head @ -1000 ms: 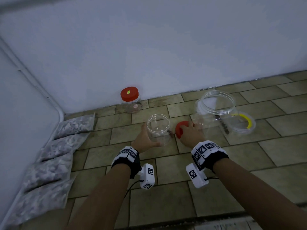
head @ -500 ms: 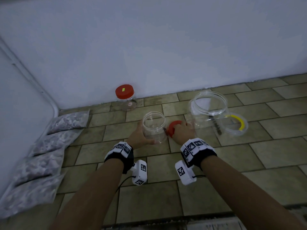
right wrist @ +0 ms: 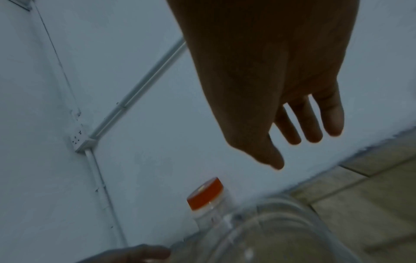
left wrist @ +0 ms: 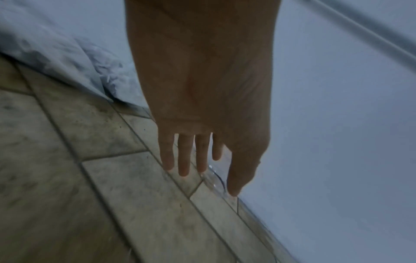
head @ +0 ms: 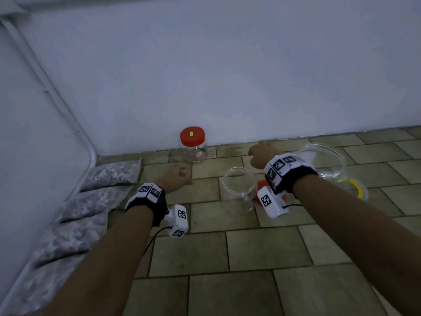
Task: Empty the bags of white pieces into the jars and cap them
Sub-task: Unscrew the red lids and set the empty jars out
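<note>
Along the left wall a row of clear plastic bags of pale pieces (head: 75, 215) lies flat on the tiled floor (head: 262, 252), overlapping one another from the near corner toward the back wall. The farthest bag ends just left of the left hand (head: 174, 179).

That hand reaches forward and low over the tiles, its forearm stretched out from the lower left with a black band carrying white marker blocks at the wrist. In the left wrist view its fingers (left wrist: 184, 156) are straight, slightly parted and pointing down toward the floor, with nothing in them.

Beyond it, against the foot of the back wall, stands a small clear plastic jar with a red screw lid (head: 193, 144), capped and upright.

To the right, a small open clear plastic jar (head: 238, 190) stands upright on the tiles between the two arms, touched by neither hand. Just right of it a loose red lid (head: 262, 187) lies on the floor, mostly hidden under the right wrist's camera.

The right hand (head: 259, 155) extends farther forward, raised above the floor near the back wall; the right wrist view shows its fingers (right wrist: 310, 122) straight, loosely spread and holding nothing.

Furthest right stand a large open clear plastic jar (head: 323, 160) and, beside it, a clear lid with a yellow ring (head: 355, 189) flat on the tiles.
</note>
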Demonstrator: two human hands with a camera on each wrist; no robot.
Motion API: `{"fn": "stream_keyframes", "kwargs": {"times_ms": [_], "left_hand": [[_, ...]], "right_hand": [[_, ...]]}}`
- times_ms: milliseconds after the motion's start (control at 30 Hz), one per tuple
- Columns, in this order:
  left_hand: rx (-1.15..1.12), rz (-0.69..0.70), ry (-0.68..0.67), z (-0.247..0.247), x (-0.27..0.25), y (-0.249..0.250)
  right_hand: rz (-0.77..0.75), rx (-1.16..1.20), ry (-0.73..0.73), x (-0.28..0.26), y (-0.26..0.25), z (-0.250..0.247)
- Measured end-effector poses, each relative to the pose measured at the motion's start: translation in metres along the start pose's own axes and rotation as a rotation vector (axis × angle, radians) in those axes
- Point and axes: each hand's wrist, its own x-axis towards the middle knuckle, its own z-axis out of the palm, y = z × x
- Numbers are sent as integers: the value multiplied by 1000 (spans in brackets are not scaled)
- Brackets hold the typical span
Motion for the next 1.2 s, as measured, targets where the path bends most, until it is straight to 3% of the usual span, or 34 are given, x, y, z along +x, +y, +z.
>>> {"fn": "stream_keyframes", "kwargs": {"times_ms": [267,467,633,733,867,1000,1067,1200], "left_hand": [[-74,65,120,-41,59,2],[-120,72,99,-40,97,-4],[-252,230,21,-38,95,-3],[-275,236,-16,-33,118,-28],[-212,159,126,-42,104,-25],[93,228,120,-62,77,-24],[261,268,80,-69,52,-24],[374,253,73,-66,18,-36]], "right_hand": [[-149,56,-74,92,-87,-46],[-98,153,-51,151,-139,-20],[-76,166,-51,172,-163,0],[-60,270,-70,169,-167,-2],[12,488,-231,155,-168,-16],[89,756,-460,117,-171,-17],[116,865,-473,93,-178,-9],[182,1042,-411,61,-190,19]]}}
